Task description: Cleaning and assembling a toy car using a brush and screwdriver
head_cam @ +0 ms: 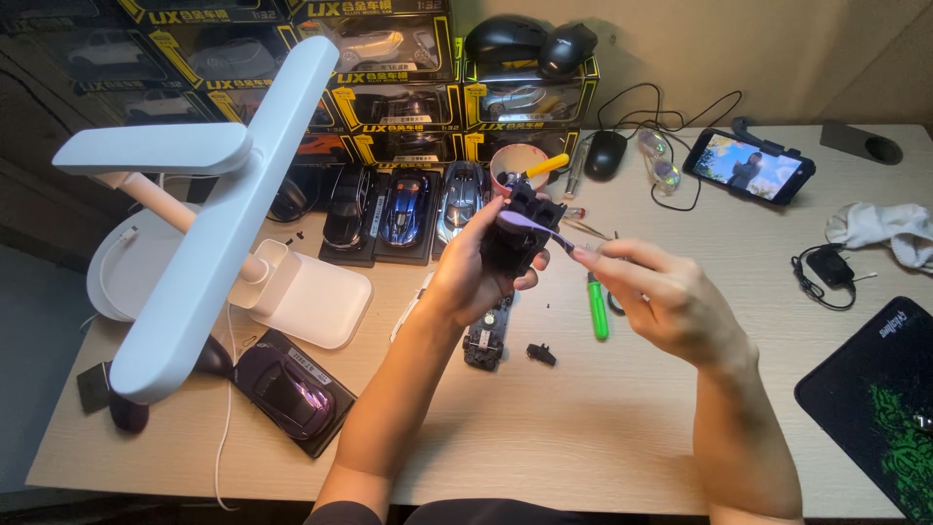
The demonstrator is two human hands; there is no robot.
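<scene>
Black model-car part (520,233): gripped in left hand (476,267), fingers wrapped around it, above car chassis (486,335). Right hand (661,297) pinches purple strip (530,226) (thin). Open desk (603,428) nearward of chassis.

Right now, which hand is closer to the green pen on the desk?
Right. The right hand hovers just beside and above the green pen, almost over it. The left hand is farther off on the pen's other side, holding a black car part.
</scene>
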